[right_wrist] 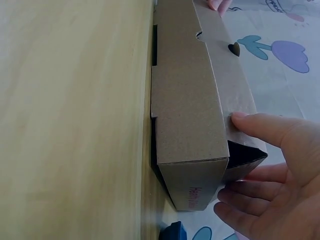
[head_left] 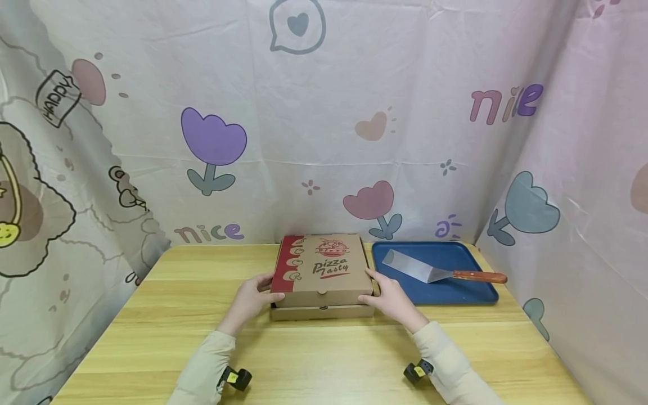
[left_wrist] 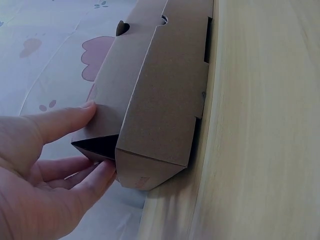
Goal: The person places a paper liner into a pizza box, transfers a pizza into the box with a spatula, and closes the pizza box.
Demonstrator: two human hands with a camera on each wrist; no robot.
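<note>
A brown cardboard pizza box (head_left: 331, 312), its lid (head_left: 341, 250) printed with a red strip and "Pizza Tasty", lies at the back middle of the table. The lid's front flap stands a little above the box's front wall, and dark gaps show at both front corners in the wrist views. My left hand (head_left: 251, 298) grips the lid's left front corner, thumb on the front flap and fingers at the side. At the opposite corner my right hand (head_left: 391, 298) holds the lid likewise. The inside of the box is hidden.
Right of the box, a blue tray (head_left: 476, 292) bears a metal spatula (head_left: 412, 267) with a wooden handle, which reaches over the tray's right rim. A printed curtain (head_left: 304, 112) hangs behind and beside the wooden table (head_left: 324, 360).
</note>
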